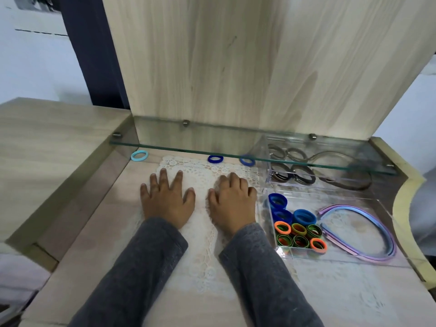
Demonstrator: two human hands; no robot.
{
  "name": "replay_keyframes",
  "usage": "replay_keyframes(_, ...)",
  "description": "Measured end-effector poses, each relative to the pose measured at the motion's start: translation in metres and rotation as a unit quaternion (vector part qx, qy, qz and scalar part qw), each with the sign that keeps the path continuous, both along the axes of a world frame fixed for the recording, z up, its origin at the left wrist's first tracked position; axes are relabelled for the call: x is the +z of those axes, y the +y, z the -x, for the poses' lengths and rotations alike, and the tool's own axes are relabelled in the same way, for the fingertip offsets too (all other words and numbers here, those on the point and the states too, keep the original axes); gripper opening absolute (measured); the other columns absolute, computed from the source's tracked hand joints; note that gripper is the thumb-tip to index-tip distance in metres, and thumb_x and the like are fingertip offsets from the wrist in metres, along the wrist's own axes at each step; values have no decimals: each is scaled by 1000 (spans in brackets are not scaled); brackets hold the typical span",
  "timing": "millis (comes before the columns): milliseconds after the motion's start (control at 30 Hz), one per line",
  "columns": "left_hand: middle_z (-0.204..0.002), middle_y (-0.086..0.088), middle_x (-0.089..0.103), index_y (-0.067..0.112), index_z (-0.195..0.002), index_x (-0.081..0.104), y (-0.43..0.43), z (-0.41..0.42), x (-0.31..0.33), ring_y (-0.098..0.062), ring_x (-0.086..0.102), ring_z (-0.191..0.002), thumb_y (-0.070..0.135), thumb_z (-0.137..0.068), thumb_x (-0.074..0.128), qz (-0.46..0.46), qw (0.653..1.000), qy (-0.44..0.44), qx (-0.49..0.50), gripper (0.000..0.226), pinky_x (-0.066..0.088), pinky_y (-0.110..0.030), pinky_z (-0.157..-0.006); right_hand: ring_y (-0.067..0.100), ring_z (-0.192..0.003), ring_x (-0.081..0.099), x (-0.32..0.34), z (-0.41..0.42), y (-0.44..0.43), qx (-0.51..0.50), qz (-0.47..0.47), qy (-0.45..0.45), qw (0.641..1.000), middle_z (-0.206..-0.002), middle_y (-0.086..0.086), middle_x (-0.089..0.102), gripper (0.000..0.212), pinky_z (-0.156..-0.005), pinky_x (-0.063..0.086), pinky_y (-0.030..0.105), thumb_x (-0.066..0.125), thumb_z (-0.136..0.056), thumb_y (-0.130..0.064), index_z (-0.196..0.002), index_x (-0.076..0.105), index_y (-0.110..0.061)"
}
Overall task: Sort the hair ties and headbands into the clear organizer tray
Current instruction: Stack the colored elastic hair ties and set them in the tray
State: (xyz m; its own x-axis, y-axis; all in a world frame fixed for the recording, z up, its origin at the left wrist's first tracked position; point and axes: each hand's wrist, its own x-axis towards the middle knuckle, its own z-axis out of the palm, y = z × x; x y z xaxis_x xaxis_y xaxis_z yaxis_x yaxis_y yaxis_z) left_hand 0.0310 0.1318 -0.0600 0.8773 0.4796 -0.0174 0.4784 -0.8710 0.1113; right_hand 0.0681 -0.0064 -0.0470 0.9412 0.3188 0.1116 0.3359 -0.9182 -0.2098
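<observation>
A pale wooden table (99, 232) is covered in part by a white lace mat (203, 251). A glass shelf (188, 143) is carried above the table's far edge on small metal pegs (186, 123). Behind it, a tall light wood panel (236, 67) is set upright. A dark blue strip (94, 55) is seen beside a white wall (30, 72) on the left.

No text, label, brand, number or sign can be read anywhere in the view. The clear organizer tray (349, 257) at the lower right of the frame, the hair ties (299, 232) in it and the headbands (368, 211) beside them show plain colour only. The dark patch (44, 3) at the upper left of the frame is too blurred to tell whether it bears any writing.
</observation>
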Motion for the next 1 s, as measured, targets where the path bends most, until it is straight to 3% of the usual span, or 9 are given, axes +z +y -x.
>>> replay_keyframes(200, -162, -11, -6, 30, -154, 4, 23, -21, -2, -33, -2, -149, 62, -95, 22, 1, 998, -32, 58, 69, 3, -49, -119, 31, -133, 27, -2, -20, 7, -65, -18, 8, 998, -159, 10, 8, 69, -105, 23, 47, 28, -95, -47, -152, 11, -10)
replay_keyframes(333, -161, -17, 1, 19, -154, 13, 44, -32, -4, -35, 3, -147, 55, -93, 37, 1, 989, -107, 101, 75, 7, -49, -116, 30, -129, 29, -1, -33, 10, -100, -44, -1, 994, -156, 11, 19, 72, -103, 26, 45, 31, -92, -46, -150, 12, -7)
replay_keyframes(500, -152, -25, 28, 1, -146, 32, 65, -39, -10, -40, 31, -136, 45, -92, 40, 15, 979, -170, 109, 71, 23, -49, -109, 33, -130, 31, -3, -48, 13, -137, -65, 1, 988, -150, 13, 30, 70, -106, 27, 47, 34, -90, -42, -148, 19, -5)
replay_keyframes(667, -114, -29, 59, -4, -112, 64, 70, -42, -12, -46, 59, -90, 32, -80, 36, 4, 957, -281, 67, 56, 48, -49, -77, 33, -125, 36, -4, -49, 13, -149, -66, -27, 986, -142, 16, 35, 69, -101, 33, 46, 40, -88, -39, -146, 25, -5)
replay_keyframes(767, -103, -29, 61, -6, -102, 68, 73, -41, -10, -46, 59, -77, 22, -79, 39, 4, 943, -326, 60, 47, 49, -47, -68, 33, -121, 39, -3, -49, 13, -152, -73, -34, 985, -135, 17, 41, 63, -99, 35, 45, 42, -87, -38, -140, 34, -5)
replay_keyframes(1000, -99, -22, 61, -2, -90, 70, 80, -36, -15, -42, 61, -78, 18, -74, 48, 28, 931, -362, 28, 34, 51, -43, -67, 30, -110, 47, -5, -46, 8, -119, -83, -76, 987, -119, 13, 55, 32, -87, 42, 42, 47, -91, -24, -116, 59, -8)
